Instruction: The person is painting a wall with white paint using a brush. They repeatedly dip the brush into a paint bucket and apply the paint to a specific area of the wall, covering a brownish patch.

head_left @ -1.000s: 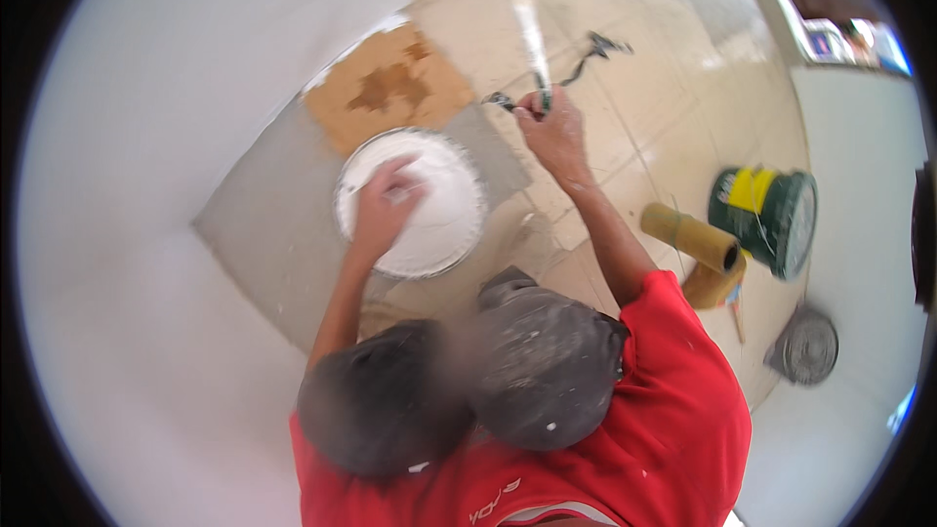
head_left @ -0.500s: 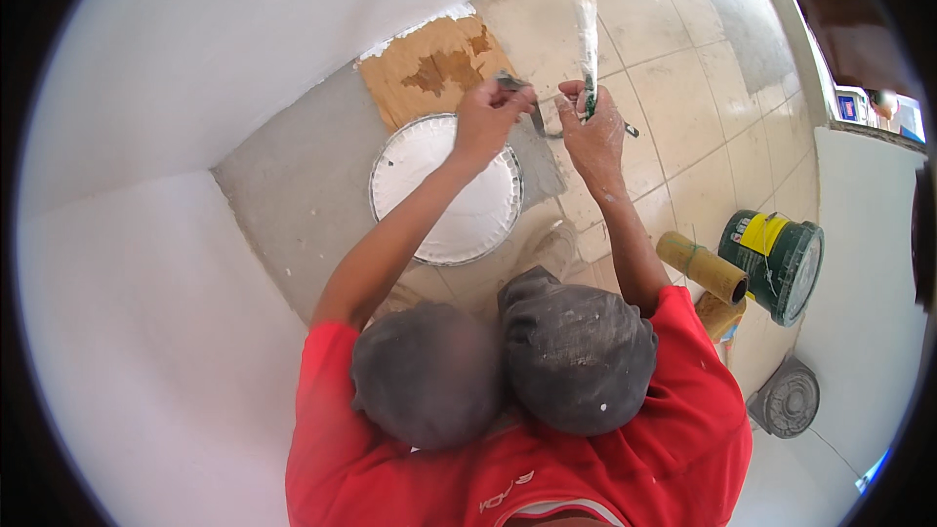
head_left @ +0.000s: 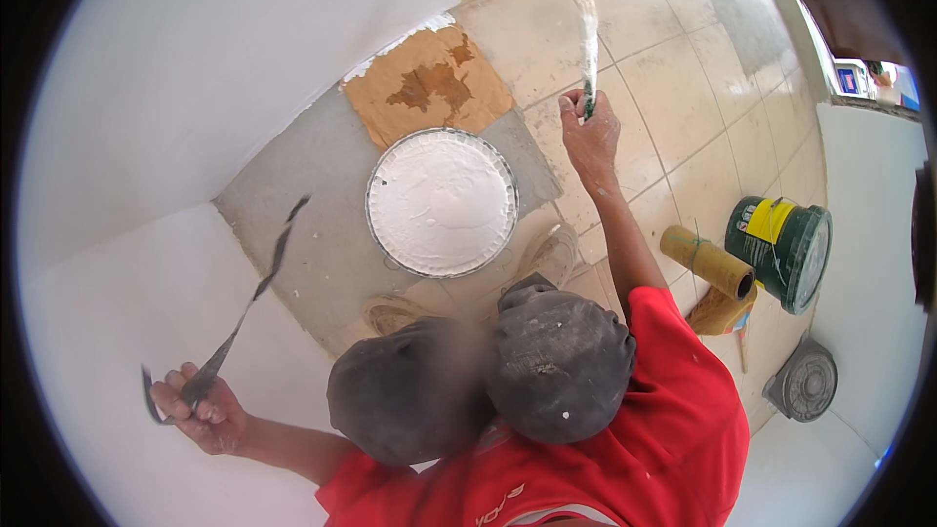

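Two hands occupied, well apart. Left hand (head_left: 207, 414): fingers closed on dark strip (head_left: 221, 355), held at far left; long end extends toward upper right of view. Right hand (head_left: 591, 134): clenched around green lower part of white-coated tool (head_left: 589, 44), far end pointing away from body. White paste (head_left: 442, 201) between hands, in round tub (head_left: 441, 276). Brown sheet (head_left: 376, 105), dark-stained, just beyond tub. Green bucket (head_left: 798, 249) near tan roll (head_left: 705, 260), right side.
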Motion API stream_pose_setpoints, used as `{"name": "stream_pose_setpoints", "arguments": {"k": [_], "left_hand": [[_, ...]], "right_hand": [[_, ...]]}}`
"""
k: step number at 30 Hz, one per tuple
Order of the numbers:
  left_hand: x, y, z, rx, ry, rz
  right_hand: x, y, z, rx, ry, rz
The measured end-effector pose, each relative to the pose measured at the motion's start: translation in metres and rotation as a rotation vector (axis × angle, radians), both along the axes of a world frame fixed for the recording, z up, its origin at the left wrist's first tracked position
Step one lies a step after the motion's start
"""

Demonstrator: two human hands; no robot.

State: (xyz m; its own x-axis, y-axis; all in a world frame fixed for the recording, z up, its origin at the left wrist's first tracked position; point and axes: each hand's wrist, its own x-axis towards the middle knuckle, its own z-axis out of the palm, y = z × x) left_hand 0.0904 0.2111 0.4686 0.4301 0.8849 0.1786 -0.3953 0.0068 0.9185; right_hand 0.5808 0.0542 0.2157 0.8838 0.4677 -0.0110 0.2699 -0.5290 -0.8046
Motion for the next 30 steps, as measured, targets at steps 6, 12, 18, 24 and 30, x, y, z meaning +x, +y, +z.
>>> {"name": "stream_pose_setpoints", "arguments": {"k": [6, 12, 18, 24, 30], "left_hand": [[0.014, -0.005, -0.094, -0.276, 0.998, 0.327], [-0.074, -0.025, -0.263, -0.273, 1.907, 0.410], [-0.020, -0.061, -0.319, -0.639, 1.161, 0.188], [0.002, -0.059, -0.364, -0.718, 1.017, 0.218], [0.030, -0.053, -0.362, -0.694, 0.981, 0.178]], "right_hand": [[-0.002, 0.032, -0.043, 0.023, 0.034, 0.038], [0.005, 0.086, -0.128, 0.026, -0.097, 0.142], [0.015, 0.119, -0.177, -0.087, -0.083, 0.090], [0.017, 0.123, -0.180, -0.149, -0.024, 0.065], [0.015, 0.133, -0.171, -0.174, -0.022, 0.058]]}}
